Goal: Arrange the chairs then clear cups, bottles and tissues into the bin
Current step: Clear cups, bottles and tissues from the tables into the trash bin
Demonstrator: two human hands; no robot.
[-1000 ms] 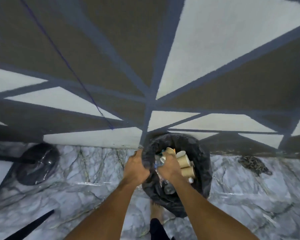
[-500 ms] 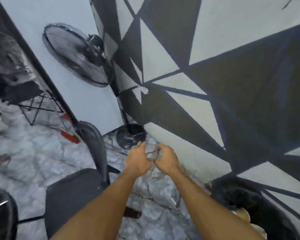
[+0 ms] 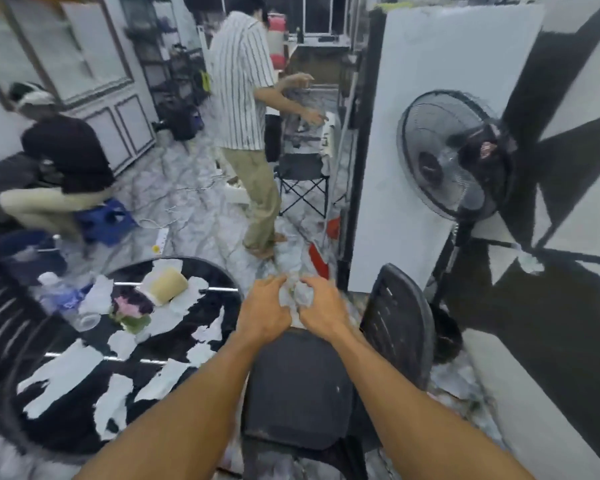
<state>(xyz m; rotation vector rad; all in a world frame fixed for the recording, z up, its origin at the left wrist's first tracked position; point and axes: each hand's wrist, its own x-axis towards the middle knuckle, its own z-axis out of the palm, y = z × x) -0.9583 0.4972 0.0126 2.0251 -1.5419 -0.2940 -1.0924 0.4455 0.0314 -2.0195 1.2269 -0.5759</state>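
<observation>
My left hand point(image 3: 262, 311) and my right hand point(image 3: 321, 306) are pressed together in front of me, both closed on a crumpled clear plastic bottle point(image 3: 297, 294). They hover above a black chair point(image 3: 298, 386) whose backrest is on the right. To the left is a round black table point(image 3: 201, 271) strewn with several torn white tissues point(image 3: 63, 372). A tan paper cup point(image 3: 168, 284) lies on its side there, near a toppled clear bottle point(image 3: 61, 296) and a small flower pot point(image 3: 132, 308). The bin is out of view.
A standing fan point(image 3: 454, 157) is at the right by the black-and-white wall. A person in a striped shirt point(image 3: 243, 98) walks ahead near a folding chair point(image 3: 303, 178). Another person point(image 3: 59, 161) crouches at the left by a blue stool point(image 3: 106, 220). Cables lie on the marble floor.
My view swung left from the bin and wall to the room and table. My hands came off the bin and now squeeze the clear bottle between them.
</observation>
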